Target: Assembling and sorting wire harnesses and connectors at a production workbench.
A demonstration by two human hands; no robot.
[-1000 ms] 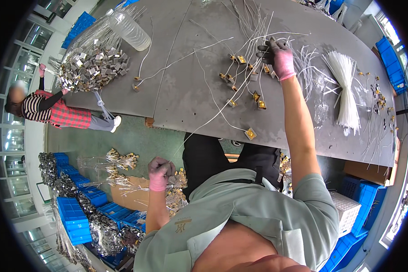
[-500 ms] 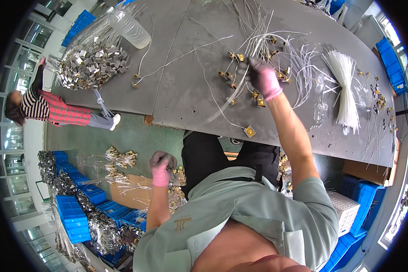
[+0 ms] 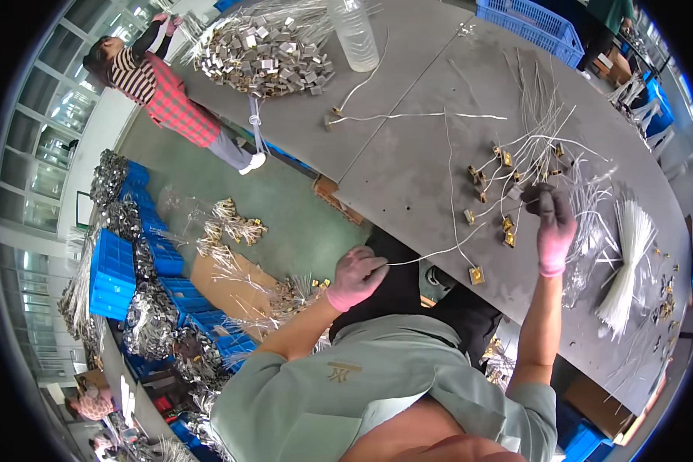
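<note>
My left hand (image 3: 358,279), in a pink glove with grey fingers, is at the table's near edge, closed on one end of a white wire (image 3: 439,252). The wire runs right, over the table. My right hand (image 3: 553,231), gloved the same way, is above a scatter of small brass-coloured parts with wire leads (image 3: 508,231). Its fingers are bent together beside a small silvery part (image 3: 515,192); what they hold, if anything, is hidden. One square brass-coloured part (image 3: 477,275) lies near the edge, a thin wire leading from it.
A big pile of silvery wired blocks (image 3: 262,58) and a clear plastic bottle (image 3: 353,35) stand far left. A tied white wire bundle (image 3: 627,266) lies at right. Behind is a blue crate (image 3: 531,27). Another person (image 3: 169,88) stands at left, beyond the table's end.
My left hand has risen to the table edge and now grips a wire. My right hand has drawn back toward me. The view has turned, and the other person's arms have moved.
</note>
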